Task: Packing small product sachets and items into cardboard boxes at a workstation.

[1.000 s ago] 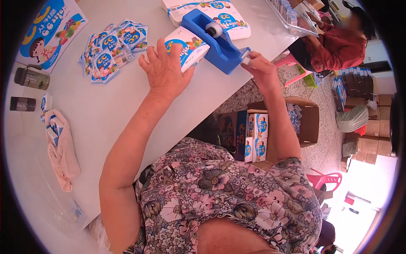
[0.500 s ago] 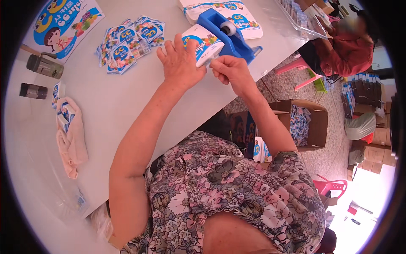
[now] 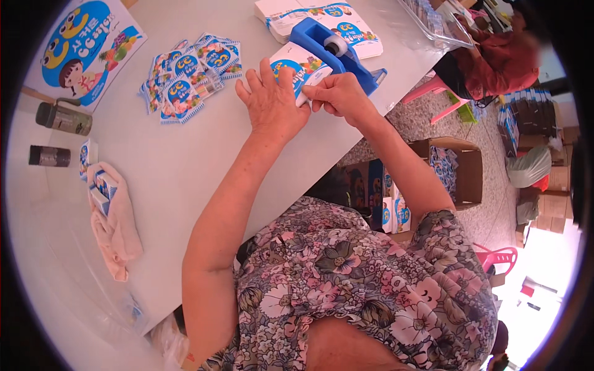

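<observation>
A small printed carton [image 3: 302,67], white and blue with fruit pictures, lies on the table between my hands. My left hand [image 3: 270,102] rests against its left end, fingers spread and upright, with the thumb low by the near edge. My right hand [image 3: 343,99] is closed at the near right corner, its thumb on the carton and its other fingers curled, partly hidden. Right behind the carton stands a blue tape dispenser [image 3: 362,73] with a roll of tape [image 3: 336,45]. Whether tape is between my right fingers cannot be seen.
Several small printed packets [image 3: 192,71] lie in a pile to the left. Flat cartons [image 3: 362,37] are stacked behind the dispenser. Bottles [image 3: 65,119], a pink cloth [image 3: 114,229] and a large printed box [image 3: 86,52] are farther left. A person [image 3: 507,55] sits at right, beyond an open cardboard box [image 3: 467,167].
My right hand has come left onto the carton's near corner, its thumb now laid along it. My left hand stays by the carton's end. The whole view has shifted slightly.
</observation>
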{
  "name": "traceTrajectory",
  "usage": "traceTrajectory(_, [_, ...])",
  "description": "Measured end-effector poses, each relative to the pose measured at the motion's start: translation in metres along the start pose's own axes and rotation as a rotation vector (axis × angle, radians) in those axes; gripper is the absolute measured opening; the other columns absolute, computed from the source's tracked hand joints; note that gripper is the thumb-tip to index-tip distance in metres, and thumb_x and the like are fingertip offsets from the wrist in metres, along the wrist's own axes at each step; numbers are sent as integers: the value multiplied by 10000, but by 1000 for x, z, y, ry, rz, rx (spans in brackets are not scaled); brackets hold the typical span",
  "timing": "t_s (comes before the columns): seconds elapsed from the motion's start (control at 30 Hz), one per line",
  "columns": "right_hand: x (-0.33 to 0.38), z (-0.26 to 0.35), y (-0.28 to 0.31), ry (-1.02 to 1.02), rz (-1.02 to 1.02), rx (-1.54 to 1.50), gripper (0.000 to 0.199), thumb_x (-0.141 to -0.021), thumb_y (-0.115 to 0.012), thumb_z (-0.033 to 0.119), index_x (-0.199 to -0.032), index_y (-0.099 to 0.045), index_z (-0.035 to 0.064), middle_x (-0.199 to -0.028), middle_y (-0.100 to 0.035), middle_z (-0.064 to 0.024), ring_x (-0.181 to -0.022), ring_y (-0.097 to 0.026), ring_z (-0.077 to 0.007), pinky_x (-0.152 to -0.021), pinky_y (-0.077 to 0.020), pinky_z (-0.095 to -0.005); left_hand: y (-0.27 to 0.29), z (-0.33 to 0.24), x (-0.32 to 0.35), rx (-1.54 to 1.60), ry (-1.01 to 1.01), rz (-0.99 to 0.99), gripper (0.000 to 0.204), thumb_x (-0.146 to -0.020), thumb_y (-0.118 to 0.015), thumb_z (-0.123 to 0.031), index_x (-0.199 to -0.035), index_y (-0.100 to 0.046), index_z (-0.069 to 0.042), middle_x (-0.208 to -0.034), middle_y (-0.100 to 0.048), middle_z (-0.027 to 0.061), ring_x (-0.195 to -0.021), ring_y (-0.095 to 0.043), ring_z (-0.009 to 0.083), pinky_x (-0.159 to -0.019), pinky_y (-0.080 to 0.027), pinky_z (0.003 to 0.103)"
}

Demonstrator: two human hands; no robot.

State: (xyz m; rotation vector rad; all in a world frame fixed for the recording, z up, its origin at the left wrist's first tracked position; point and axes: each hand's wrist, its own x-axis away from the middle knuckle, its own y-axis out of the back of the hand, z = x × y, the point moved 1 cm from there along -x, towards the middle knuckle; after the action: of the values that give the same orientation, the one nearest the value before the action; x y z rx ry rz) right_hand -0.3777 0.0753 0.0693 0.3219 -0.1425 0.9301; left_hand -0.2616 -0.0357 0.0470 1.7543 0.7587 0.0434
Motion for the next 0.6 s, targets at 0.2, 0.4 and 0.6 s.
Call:
traceTrajectory(0.2, [4,-1,4,-219,-8,-243,268,-808,-817,251,-718,-691,32,-603,-628,-22,-474,-460,-43,-393,-257,-209,1,-4,0,19,-21,-31,645,-661,-821,-319,-1186,-495,-135,-1438,-335,229,-1265,-332,405,-1050,-184,605])
traceTrajectory(0.4, [5,6,11,-337,5,-94,292,-811,-827,297,-714,-697,54,-615,-638,-12,-440,-452,-34,-378,-246,-209,0,-2,-2,2,-24,18,675,-666,-820,-308,-1213,-473,-117,-1453,-316,248,-1289,-313,436,-1068,-160,643])
traceTrajectory(0.6, [-10,-7,9,-152,46,28,396,-839,-794,384,-691,-696,30,-584,-622,-27,-419,-476,-58,-371,-305,-226,-1,3,-4,26,-27,-37,702,-667,-820,-297,-1234,-447,-118,-1454,-303,254,-1297,-305,456,-1066,-163,670])
